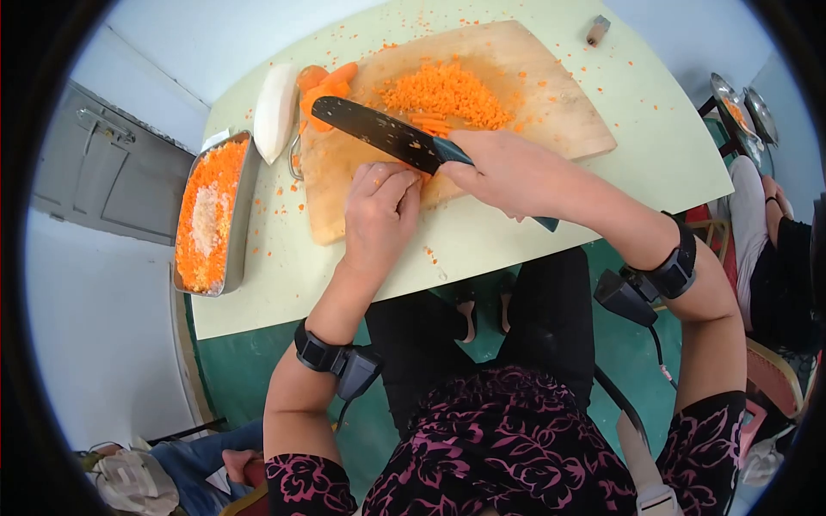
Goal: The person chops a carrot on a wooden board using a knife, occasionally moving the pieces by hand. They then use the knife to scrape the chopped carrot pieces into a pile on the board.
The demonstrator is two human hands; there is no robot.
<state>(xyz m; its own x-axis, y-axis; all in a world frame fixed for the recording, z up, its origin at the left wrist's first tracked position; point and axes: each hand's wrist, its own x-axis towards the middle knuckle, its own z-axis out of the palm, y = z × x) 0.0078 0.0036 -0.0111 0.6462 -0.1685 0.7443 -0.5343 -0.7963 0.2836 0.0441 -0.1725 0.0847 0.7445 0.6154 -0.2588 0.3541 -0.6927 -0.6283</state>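
In my right hand (pixel 503 172) is a kitchen knife (pixel 379 133) with a black blade and a dark teal handle. Its blade points to the upper left, over the wooden cutting board (pixel 335 193). Right beside the blade, my left hand (pixel 381 202) is closed with curled fingers on a piece of carrot (pixel 422 175), mostly hidden beneath the fingers and blade. Behind the knife lie a few carrot sticks (pixel 430 122) and a heap of diced carrot (pixel 447 90). Whole carrots (pixel 323 90) rest at the board's left edge.
A peeled white radish (pixel 274 112) lies left of the board. Beside it, a metal tray (pixel 237 236) holds diced carrot with paler bits on top. A small brownish object (pixel 597 31) sits at the table's far right. Other people sit at both sides.
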